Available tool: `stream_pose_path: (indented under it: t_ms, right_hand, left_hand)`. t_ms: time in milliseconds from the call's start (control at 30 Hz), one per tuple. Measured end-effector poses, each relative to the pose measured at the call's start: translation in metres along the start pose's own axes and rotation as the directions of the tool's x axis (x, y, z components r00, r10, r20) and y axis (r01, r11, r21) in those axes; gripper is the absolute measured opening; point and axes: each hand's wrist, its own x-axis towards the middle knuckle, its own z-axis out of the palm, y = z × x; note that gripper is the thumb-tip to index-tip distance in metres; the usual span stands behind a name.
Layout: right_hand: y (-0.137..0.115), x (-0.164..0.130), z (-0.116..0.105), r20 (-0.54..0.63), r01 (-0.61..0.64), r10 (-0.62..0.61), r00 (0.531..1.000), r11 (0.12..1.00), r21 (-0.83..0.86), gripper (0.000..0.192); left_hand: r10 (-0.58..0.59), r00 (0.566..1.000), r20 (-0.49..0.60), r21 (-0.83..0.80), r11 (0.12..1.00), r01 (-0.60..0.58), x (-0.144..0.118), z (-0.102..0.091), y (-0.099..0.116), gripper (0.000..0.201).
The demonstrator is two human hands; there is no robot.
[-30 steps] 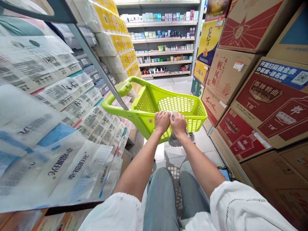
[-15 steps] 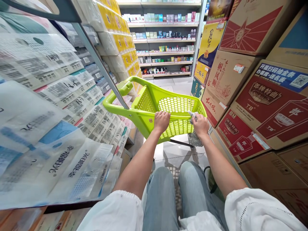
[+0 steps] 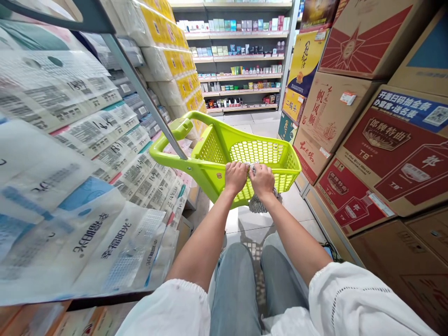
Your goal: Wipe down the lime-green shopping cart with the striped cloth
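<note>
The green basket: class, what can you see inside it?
Nothing shows inside the green basket, only its mesh walls. The left hand and right hand, holding a striped cloth, cover the near rim; the bottom is hidden.

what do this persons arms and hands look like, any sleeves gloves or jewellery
Both hands, the left hand and the right hand, are bare: no gloves, and no rings or watch visible. The forearms are uncovered. White sleeves end at about the elbows, with gathered cuffs and a line of small openwork stitching on the right one.
</note>
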Motion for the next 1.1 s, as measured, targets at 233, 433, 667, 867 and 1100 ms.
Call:
stream_pose_path:
  t_ms: [233, 433, 667, 867, 1100]
  right_hand:
    - [0.058, -0.001, -0.011, 0.001, 0.001, -0.001, 1.000, 0.996, -0.088, 0.034]
    - [0.092, 0.003, -0.016, -0.047, -0.157, 0.153, 0.987, 0.984, -0.087, 0.035]
    - [0.022, 0.003, 0.001, -0.014, -0.043, 0.043, 0.999, 0.999, 0.014, 0.033]
    - [0.025, 0.000, -0.001, 0.029, 0.050, -0.050, 0.998, 0.999, -0.002, 0.034]
    - [0.079, 0.004, -0.007, -0.041, -0.013, 0.012, 0.999, 1.000, -0.006, 0.036]
  left_hand:
    - [0.020, 1.000, 0.011, -0.015, 1.000, -0.020, -0.001, -0.002, -0.009, 0.038]
    - [0.016, 1.000, 0.027, -0.019, 1.000, -0.015, 0.000, -0.001, -0.006, 0.038]
    - [-0.013, 1.000, 0.009, -0.005, 1.000, 0.013, 0.000, 0.002, 0.001, 0.038]
    - [0.039, 0.997, 0.068, -0.053, 0.998, -0.035, -0.001, -0.004, -0.010, 0.036]
    - [0.068, 0.997, -0.039, -0.248, 0.966, -0.075, -0.024, -0.013, -0.021, 0.034]
